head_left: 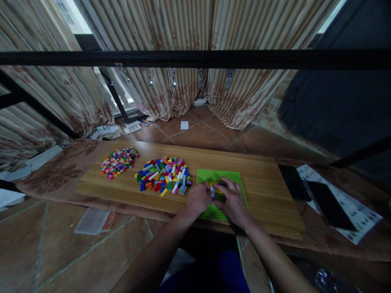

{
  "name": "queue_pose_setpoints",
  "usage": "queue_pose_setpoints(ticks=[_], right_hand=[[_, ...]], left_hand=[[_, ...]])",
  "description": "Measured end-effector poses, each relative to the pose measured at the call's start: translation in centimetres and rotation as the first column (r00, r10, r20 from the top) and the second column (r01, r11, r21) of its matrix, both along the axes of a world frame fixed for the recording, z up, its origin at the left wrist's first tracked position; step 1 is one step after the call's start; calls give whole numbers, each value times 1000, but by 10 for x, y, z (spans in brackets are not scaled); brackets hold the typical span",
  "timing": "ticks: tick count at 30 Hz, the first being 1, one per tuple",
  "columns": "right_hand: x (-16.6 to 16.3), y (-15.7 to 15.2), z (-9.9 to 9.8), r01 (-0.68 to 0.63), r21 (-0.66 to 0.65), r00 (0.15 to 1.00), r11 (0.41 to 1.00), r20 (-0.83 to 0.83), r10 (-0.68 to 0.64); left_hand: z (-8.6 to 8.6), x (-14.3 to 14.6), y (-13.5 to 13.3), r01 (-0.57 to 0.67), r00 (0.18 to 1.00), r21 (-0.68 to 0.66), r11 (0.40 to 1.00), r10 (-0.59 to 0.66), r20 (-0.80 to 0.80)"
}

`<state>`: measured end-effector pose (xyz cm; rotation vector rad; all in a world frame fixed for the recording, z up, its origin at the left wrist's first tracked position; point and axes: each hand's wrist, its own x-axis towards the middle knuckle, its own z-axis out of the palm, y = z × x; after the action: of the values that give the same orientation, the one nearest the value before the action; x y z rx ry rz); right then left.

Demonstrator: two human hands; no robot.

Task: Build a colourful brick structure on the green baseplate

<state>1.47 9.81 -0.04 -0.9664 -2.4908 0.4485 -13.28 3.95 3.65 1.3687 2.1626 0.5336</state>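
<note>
While both my forearms reach forward over the near edge of a wooden board (262,183), my hands meet above a green studded baseplate (220,174) that lies on it, right of the middle. My left hand (198,198) is curled at the plate's left side, its fingertips close against a little cluster of bricks (213,191), yellow, blue and pale blue, sitting on the plate between my two hands; I cannot tell whether those fingers pinch a brick or only touch it. My right hand (233,200) arches over the plate from the other side, fingers bent and spread, thumb standing apart from the forefinger and pointing toward the same cluster; whether it grips anything is hidden from me. Just left of the plate lies a loose heap of mixed bricks (166,175), red, blue, green, white, yellow and purple, and farther left, apart from it, a heap of smaller colourful pieces (119,162). Off the board's right end, a black phone-like slab (331,205) rests on a printed sheet (365,219). Below the board's left part, a clear plastic container (91,221) lies on the tiled floor (61,252), and striped curtains (152,32) hang beyond a black rail (183,59).
</note>
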Motion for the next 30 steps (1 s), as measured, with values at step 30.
queue_pose_setpoints(ticks=[30], right_hand=[[2, 12, 1, -95, -8, 995, 995, 40, 95]], left_hand=[[-9, -15, 26, 18, 996, -95, 995, -9, 94]])
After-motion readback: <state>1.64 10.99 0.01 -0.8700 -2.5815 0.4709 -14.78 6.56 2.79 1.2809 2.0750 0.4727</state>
